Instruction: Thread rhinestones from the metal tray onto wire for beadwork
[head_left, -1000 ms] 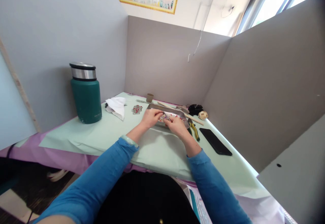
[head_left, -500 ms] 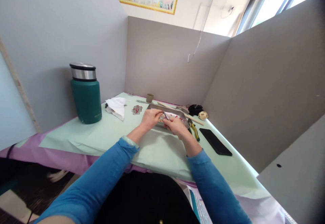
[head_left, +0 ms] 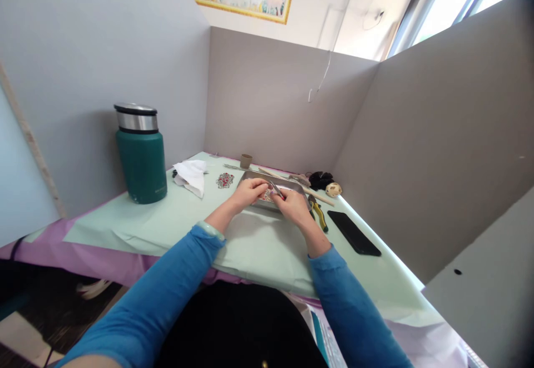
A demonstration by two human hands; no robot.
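Over a shallow metal tray, both of my hands work close together. My left hand is closed in a pinch at the tray's left side; what its fingertips hold is too small to make out. My right hand is closed around a slim metal tool with a red handle, its tip angled up and left toward the left fingertips. Whether it is pliers or tweezers I cannot tell. Small beige and red pieces lie in the tray, partly hidden by my hands.
A pile of red and silver beads lies left of the tray, near white tissue and a green flask. Behind stand a small brown cup and a wooden stick. Yellow-handled pliers and a black phone lie right.
My left hand has shifted slightly left. My right hand has turned a little, and the tool's red handle now shows, with its tip lying flatter over the tray.
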